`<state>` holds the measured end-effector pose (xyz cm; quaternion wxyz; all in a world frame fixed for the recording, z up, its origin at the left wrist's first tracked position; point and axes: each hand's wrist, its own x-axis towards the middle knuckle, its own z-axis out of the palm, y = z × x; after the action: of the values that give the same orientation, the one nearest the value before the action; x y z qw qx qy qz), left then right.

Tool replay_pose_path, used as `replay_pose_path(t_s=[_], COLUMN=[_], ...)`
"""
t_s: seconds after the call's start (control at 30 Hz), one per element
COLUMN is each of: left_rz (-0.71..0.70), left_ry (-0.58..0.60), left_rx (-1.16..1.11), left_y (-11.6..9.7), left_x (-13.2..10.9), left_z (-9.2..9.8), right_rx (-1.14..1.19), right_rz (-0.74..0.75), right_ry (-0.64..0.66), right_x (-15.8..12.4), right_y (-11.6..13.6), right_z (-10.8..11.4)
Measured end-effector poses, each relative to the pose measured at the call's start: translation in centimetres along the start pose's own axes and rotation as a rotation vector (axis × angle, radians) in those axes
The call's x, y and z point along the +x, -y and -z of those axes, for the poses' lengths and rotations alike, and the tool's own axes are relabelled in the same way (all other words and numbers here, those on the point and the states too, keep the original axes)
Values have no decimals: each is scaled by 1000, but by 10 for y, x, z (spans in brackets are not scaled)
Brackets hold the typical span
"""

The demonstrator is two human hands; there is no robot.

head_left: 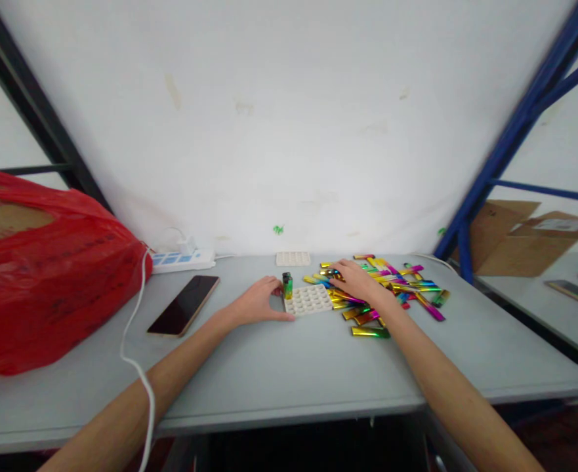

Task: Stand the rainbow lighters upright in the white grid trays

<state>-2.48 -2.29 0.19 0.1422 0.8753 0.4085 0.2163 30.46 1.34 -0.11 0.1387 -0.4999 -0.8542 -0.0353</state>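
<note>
A white tray (309,300) with rows of round holes lies on the table. My left hand (263,300) grips its left side, thumb at the near corner and fingers by the far-left edge. In the tray's left end stands a shiny green-yellow lighter (287,286) with a black top, close to my left fingertips; a second one may be right behind it. My right hand (357,282) rests palm down on a loose pile of shiny multicoloured lighters (367,316) right of the tray. Its fingers are apart and touch the pile; the fingertips are partly hidden among the lighters.
Another white tray (293,259) lies against the wall. To the left are a black-screened phone (184,305), a power strip (183,260), a white cable (134,360) and a large red plastic bag (57,282). A blue metal frame (510,124) and cardboard box (510,239) stand right.
</note>
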Motion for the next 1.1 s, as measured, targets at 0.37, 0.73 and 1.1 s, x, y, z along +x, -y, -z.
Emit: replay_pose_path(t_s=[0.37,0.73,1.1], left_rz=[41,25,-13], left_ry=[10,15,-27], left_rx=[-16,-2,19], left_y=[0,1,11], left_x=[1,1,2], left_z=[-1,7,3], right_rx=[5,1,786], right_rz=[-61,-73,-269], right_ry=[-6,-80,-434], right_x=[10,12,12], right_y=[-2,-1,41], right_z=[-14,-7,9])
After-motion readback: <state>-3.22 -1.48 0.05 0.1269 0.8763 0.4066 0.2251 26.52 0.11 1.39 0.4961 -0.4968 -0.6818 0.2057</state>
